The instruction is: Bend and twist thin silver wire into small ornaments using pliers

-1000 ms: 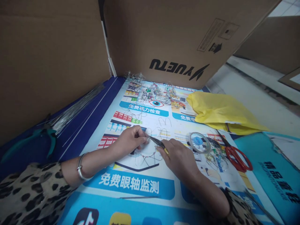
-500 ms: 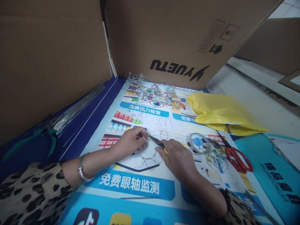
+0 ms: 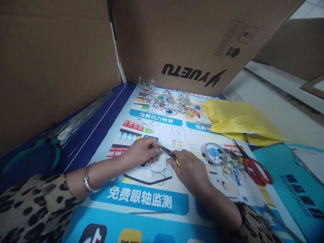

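Note:
Bent thin wire forms loops below and between my hands, over the printed sheet. My left hand is closed in a pinch on part of this wire at the centre. In my right hand are small pliers with dark jaws and a yellow handle. Their tip points left and meets the wire at my left fingertips. Whether the jaws are closed on the wire is too small to tell. More bent wire lies just beyond my hands.
Green-handled pliers and a bundle of straight wires lie left. Right are a tape roll, tangled wires, red scissors and a yellow bag. A cardboard box stands behind wire pieces.
My right hand and forearm have shifted slightly left, with the pliers still held. My left hand stays almost in place, still pinching the wire.

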The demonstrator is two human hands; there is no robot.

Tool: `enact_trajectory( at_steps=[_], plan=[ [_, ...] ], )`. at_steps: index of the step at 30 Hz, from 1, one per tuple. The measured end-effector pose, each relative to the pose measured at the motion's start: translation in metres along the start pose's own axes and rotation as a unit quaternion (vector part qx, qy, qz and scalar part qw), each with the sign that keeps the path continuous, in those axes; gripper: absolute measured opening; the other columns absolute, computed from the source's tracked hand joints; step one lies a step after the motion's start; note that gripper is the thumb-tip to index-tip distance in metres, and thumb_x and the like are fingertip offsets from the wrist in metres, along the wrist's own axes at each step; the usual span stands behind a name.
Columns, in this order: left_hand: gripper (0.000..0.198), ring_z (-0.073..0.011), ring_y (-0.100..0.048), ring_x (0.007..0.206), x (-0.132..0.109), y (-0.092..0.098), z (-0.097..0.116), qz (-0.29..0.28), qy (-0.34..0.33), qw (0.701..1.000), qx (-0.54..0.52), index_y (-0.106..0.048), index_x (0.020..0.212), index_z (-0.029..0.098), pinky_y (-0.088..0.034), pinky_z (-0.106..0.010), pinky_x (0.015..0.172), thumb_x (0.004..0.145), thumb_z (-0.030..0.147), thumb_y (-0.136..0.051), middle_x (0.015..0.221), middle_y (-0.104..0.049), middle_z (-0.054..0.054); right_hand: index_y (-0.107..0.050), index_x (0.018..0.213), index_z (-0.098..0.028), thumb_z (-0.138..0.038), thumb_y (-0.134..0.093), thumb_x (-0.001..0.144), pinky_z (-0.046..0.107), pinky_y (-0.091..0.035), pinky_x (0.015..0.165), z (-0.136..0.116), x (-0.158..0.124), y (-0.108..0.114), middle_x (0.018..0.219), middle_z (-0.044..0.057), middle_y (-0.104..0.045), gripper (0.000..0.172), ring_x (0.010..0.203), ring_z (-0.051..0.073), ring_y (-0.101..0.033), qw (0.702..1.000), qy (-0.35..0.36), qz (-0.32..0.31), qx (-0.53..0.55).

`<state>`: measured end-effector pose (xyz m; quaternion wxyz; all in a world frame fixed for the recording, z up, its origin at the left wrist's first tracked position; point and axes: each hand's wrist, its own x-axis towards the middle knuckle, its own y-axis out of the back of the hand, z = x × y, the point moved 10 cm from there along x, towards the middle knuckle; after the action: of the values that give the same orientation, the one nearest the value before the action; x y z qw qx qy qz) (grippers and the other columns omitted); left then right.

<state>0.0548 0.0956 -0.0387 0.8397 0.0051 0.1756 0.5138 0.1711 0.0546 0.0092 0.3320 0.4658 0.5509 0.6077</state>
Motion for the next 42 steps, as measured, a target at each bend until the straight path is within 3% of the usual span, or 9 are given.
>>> enact_trajectory(
  at_steps=[8, 13, 22, 30, 34, 42],
  plan=[
    [0.007, -0.0098, -0.053, 0.045, -0.001, -0.004, 0.005, -0.048, 0.021, 0.999, 0.002, -0.052, 0.073, 0.017, -0.040, -0.020, 0.043, 0.076, 0.023, -0.052, 0.053, -0.060, 0.001, -0.061, 0.092, -0.018, -0.039, -0.050, 0.086, 0.027, -0.034, 0.061, -0.002, 0.001, 0.000, 0.080, 0.005, -0.063, 0.025, 0.076, 0.019, -0.057, 1.000, 0.004, 0.001, -0.006],
    [0.014, -0.0096, -0.051, 0.045, -0.001, -0.003, 0.002, -0.040, 0.025, 0.999, 0.027, -0.055, 0.069, 0.016, -0.039, -0.021, 0.044, 0.078, 0.027, -0.050, 0.053, -0.059, 0.001, -0.062, 0.092, -0.017, -0.039, -0.047, 0.087, 0.027, -0.036, 0.062, -0.002, 0.001, -0.001, 0.081, 0.006, -0.062, 0.027, 0.077, 0.020, -0.057, 1.000, 0.004, -0.025, 0.010],
    [0.013, -0.0096, -0.051, 0.044, -0.003, -0.001, 0.003, -0.022, 0.000, 0.999, 0.043, -0.054, 0.069, 0.018, -0.039, -0.020, 0.043, 0.076, 0.028, -0.051, 0.051, -0.057, 0.003, -0.059, 0.090, -0.020, -0.036, -0.048, 0.085, 0.026, -0.040, 0.067, 0.008, 0.000, -0.006, 0.084, 0.003, -0.061, 0.020, 0.080, 0.017, -0.056, 0.982, -0.023, -0.050, 0.183],
    [0.009, -0.0089, -0.050, 0.045, -0.003, -0.007, 0.007, -0.043, -0.024, 0.998, 0.027, -0.053, 0.070, 0.018, -0.040, -0.020, 0.043, 0.077, 0.023, -0.049, 0.051, -0.054, 0.004, -0.058, 0.086, -0.019, -0.027, -0.049, 0.083, 0.023, -0.041, 0.065, 0.005, 0.003, 0.001, 0.079, 0.002, -0.061, 0.012, 0.074, 0.014, -0.056, 0.950, -0.056, 0.021, 0.305],
    [0.008, -0.0086, -0.051, 0.045, -0.003, -0.007, 0.006, -0.044, -0.020, 0.999, 0.026, -0.052, 0.069, 0.017, -0.041, -0.019, 0.044, 0.076, 0.021, -0.050, 0.052, -0.053, 0.004, -0.059, 0.085, -0.019, -0.025, -0.047, 0.083, 0.023, -0.041, 0.064, 0.001, 0.006, 0.000, 0.079, 0.002, -0.062, 0.013, 0.075, 0.015, -0.057, 0.947, -0.054, 0.026, 0.315],
    [0.010, -0.0083, -0.051, 0.046, -0.004, -0.006, 0.007, -0.033, 0.000, 0.999, 0.031, -0.055, 0.074, 0.016, -0.040, -0.018, 0.044, 0.078, 0.025, -0.051, 0.052, -0.055, 0.003, -0.062, 0.083, -0.020, -0.031, -0.046, 0.083, 0.022, -0.040, 0.052, 0.017, 0.003, -0.001, 0.062, -0.002, -0.060, 0.019, 0.056, 0.012, -0.055, 0.924, -0.152, 0.008, 0.350]
  ],
)
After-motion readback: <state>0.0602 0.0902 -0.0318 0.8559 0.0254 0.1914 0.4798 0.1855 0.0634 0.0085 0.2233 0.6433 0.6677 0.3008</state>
